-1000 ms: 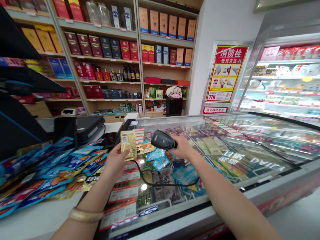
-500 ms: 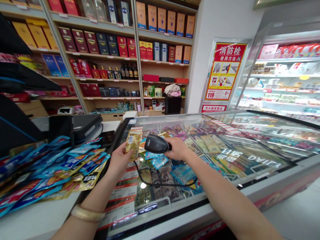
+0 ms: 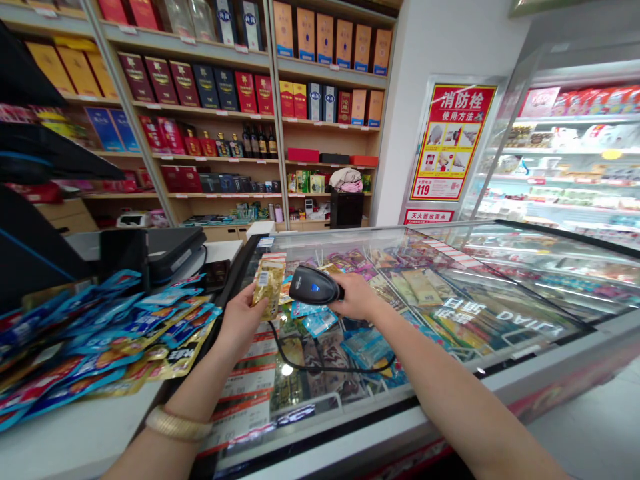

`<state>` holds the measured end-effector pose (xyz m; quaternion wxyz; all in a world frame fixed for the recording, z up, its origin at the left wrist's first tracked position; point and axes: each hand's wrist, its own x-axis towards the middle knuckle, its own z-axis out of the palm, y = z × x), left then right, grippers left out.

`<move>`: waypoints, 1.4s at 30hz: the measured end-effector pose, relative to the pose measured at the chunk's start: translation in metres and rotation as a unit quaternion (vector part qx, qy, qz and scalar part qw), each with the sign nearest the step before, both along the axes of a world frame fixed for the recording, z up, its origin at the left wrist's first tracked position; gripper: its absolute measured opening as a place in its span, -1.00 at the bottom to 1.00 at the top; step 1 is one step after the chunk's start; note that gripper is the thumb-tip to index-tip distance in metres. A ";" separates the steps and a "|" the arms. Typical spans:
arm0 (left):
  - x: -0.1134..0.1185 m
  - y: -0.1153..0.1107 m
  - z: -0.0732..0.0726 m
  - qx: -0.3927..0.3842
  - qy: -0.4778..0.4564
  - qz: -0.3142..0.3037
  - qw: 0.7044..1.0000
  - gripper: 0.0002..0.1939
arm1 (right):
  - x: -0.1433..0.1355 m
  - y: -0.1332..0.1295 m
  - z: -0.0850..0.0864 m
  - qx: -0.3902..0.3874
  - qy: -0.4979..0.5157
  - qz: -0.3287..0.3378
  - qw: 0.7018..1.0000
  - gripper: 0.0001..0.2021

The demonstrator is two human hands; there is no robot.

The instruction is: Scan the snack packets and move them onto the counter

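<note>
At frame centre, a gold packet (image 3: pixel 269 288) is being pinched upright in the left hand (image 3: pixel 239 321). A barcode scanner (image 3: pixel 314 285) is being gripped by the right hand (image 3: pixel 356 297), its nose being aimed leftward, just beside the packet.

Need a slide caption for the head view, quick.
Left hand holds a gold packet before the scanner in the right hand, above a glass-topped freezer.

Scanner handle (image 3: pixel 336 293) hidden in hand (image 3: pixel 356 297)
</note>
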<state>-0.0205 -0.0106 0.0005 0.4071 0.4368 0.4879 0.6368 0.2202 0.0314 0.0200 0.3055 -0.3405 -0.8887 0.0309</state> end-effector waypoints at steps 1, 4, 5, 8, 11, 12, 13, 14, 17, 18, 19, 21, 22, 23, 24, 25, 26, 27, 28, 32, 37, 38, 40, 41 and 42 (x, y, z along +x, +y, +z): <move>0.000 0.000 0.000 0.000 -0.002 0.000 1.000 -0.50 | 0.000 0.000 0.000 -0.001 0.000 0.002 1.000 -0.76; -0.001 0.001 -0.002 0.000 -0.003 0.000 1.000 -0.49 | 0.002 0.002 0.001 0.001 0.009 0.006 1.000 -0.72; -0.001 0.002 -0.003 0.001 -0.002 0.001 1.000 -0.48 | 0.004 0.004 0.001 0.004 0.013 0.000 1.000 -0.71; 0.002 0.008 -0.003 0.002 -0.004 0.011 1.000 -0.49 | 0.016 0.011 0.003 0.011 0.025 -0.047 0.999 -0.71; 0.009 0.021 -0.002 -0.005 0.005 0.008 1.000 -0.49 | 0.034 0.022 0.003 0.021 0.017 -0.128 0.991 -0.71; 0.012 0.026 0.000 -0.004 0.017 0.000 1.000 -0.49 | 0.040 0.026 0.002 0.024 0.012 -0.163 0.986 -0.72; 0.015 0.032 0.001 0.000 0.034 -0.008 0.999 -0.50 | 0.046 0.030 0.000 0.026 0.008 -0.191 0.981 -0.70; 0.018 0.039 0.002 0.008 0.058 -0.014 0.998 -0.51 | 0.051 0.033 -0.002 0.029 0.010 -0.214 0.976 -0.69; 0.025 0.055 0.002 0.031 0.180 -0.005 0.983 -0.51 | 0.059 0.040 -0.009 0.037 0.016 -0.243 0.969 -0.68; 0.026 0.059 0.001 0.030 0.226 0.005 0.974 -0.49 | 0.060 0.041 -0.010 0.039 0.015 -0.246 0.968 -0.68; 0.027 0.062 -0.001 0.031 0.274 0.018 0.961 -0.47 | 0.061 0.042 -0.012 0.040 0.011 -0.249 0.968 -0.68; 0.025 0.063 -0.005 0.041 0.360 0.051 0.931 -0.43 | 0.060 0.042 -0.013 0.038 0.000 -0.256 0.966 -0.69; 0.023 0.062 -0.006 0.053 0.398 0.068 0.913 -0.42 | 0.059 0.042 -0.012 0.036 -0.004 -0.258 0.965 -0.70; 0.020 0.060 -0.005 0.068 0.434 0.086 0.895 -0.42 | 0.058 0.041 -0.012 0.035 -0.004 -0.259 0.965 -0.70; 0.016 0.057 -0.003 0.080 0.466 0.102 0.875 -0.43 | 0.058 0.040 -0.011 0.035 -0.001 -0.258 0.965 -0.71; 0.011 0.054 0.000 0.084 0.494 0.120 0.857 -0.44 | 0.057 0.040 -0.010 0.036 0.002 -0.257 0.966 -0.70; 0.004 0.051 0.005 0.081 0.518 0.141 0.840 -0.45 | 0.056 0.039 -0.009 0.037 0.005 -0.256 0.966 -0.71; -0.005 0.048 0.012 0.072 0.536 0.168 0.824 -0.47 | 0.056 0.038 -0.009 0.037 0.007 -0.256 0.966 -0.71; -0.016 0.045 0.018 0.059 0.549 0.199 0.810 -0.49 | 0.055 0.038 -0.008 0.036 0.008 -0.255 0.966 -0.72; -0.076 0.036 0.036 -0.007 0.542 0.318 0.778 -0.68 | 0.052 0.036 -0.007 0.033 0.009 -0.241 0.970 -0.71; -0.137 0.031 0.029 -0.143 0.423 0.366 0.816 -0.69 | 0.046 0.033 -0.006 0.048 0.001 -0.229 0.972 -0.71; -0.141 0.030 0.027 -0.158 0.412 0.367 0.819 -0.66 | 0.045 0.032 -0.005 0.045 -0.001 -0.225 0.973 -0.73; -0.140 0.026 0.025 -0.158 0.417 0.365 0.817 -0.63 | 0.043 0.031 -0.004 0.036 -0.004 -0.215 0.976 -0.76; -0.136 0.024 0.026 -0.154 0.425 0.363 0.815 -0.62 | 0.042 0.030 -0.004 0.032 -0.005 -0.212 0.977 -0.76; -0.132 0.021 0.028 -0.152 0.433 0.359 0.813 -0.63 | 0.041 0.029 -0.003 0.029 -0.004 -0.209 0.978 -0.77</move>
